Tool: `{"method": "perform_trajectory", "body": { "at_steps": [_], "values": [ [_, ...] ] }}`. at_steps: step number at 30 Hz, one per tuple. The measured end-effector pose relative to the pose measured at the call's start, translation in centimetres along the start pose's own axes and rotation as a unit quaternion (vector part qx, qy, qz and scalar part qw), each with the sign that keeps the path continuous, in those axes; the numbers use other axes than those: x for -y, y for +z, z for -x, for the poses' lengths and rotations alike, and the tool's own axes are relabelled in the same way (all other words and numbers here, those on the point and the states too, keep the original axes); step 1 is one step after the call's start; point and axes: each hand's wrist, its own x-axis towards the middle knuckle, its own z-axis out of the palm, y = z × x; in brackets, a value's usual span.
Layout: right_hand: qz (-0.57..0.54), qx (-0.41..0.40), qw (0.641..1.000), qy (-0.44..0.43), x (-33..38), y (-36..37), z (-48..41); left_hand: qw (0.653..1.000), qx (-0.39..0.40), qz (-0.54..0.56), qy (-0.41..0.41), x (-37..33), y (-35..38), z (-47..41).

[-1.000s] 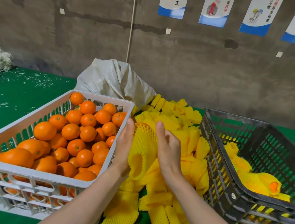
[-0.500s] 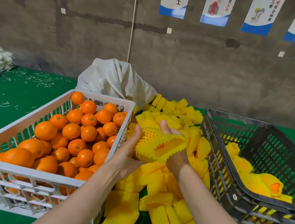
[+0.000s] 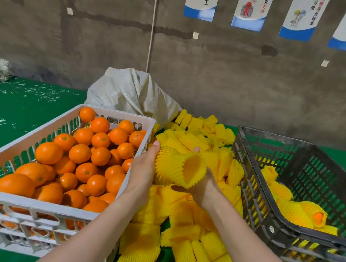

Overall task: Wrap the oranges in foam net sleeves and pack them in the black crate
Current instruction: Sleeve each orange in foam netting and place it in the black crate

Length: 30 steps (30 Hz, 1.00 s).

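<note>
— Entry one: edges and room?
— White crate [image 3: 51,205] of oranges [image 3: 83,153] stands on our left, its right wall just beside our left hand [image 3: 143,170]. Black crate [image 3: 273,228] stands on our right, near our right hand [image 3: 204,190]. Open room lies between the crates, above the loose pile [image 3: 190,219].
— Entry two: the sleeve?
— One sleeve [image 3: 176,168], held over the pile by both hands: left cupped round its side, right curled beneath. Wrapped oranges [image 3: 296,211] lie in the black crate.
</note>
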Motion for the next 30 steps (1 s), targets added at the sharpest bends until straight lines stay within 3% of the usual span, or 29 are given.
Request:
{"method": "perform_trajectory", "body": {
  "at_steps": [3, 6, 10, 13, 17, 20, 23, 30],
  "values": [
    [0.010, 0.082, 0.995, 0.056, 0.4, 0.8, 0.4, 0.991, 0.001, -0.088, 0.102, 0.8, 0.1, 0.4],
    [-0.055, 0.128, 0.990, 0.024, 0.1, 1.9, 0.7, 0.963, -0.016, -0.167, 0.213, 1.3, 0.4, 0.8],
    [-0.066, 0.037, 0.997, -0.014, -1.5, 1.4, -0.9, 0.919, -0.071, -0.230, 0.313, 1.3, 0.7, 0.4],
    [-0.052, 0.005, 0.999, -0.007, -2.1, 1.2, -1.2, 0.924, -0.121, -0.207, 0.298, 1.3, 1.2, -0.1],
    [-0.048, 0.046, 0.997, 0.023, -2.3, 0.7, -0.5, 0.947, -0.157, -0.132, 0.247, 2.0, 1.5, -0.2],
    [-0.085, 0.022, 0.996, 0.012, -2.3, 0.6, 0.0, 0.961, -0.108, -0.121, 0.226, 2.2, 1.0, -0.4],
    [-0.103, 0.010, 0.994, 0.037, -2.2, 0.1, 0.2, 0.972, -0.008, -0.118, 0.205, 1.6, 0.2, -0.7],
    [-0.139, 0.018, 0.987, 0.078, -1.2, -0.5, -0.3, 0.966, 0.154, -0.115, 0.173, 1.3, -0.8, -0.8]
  ]
}}
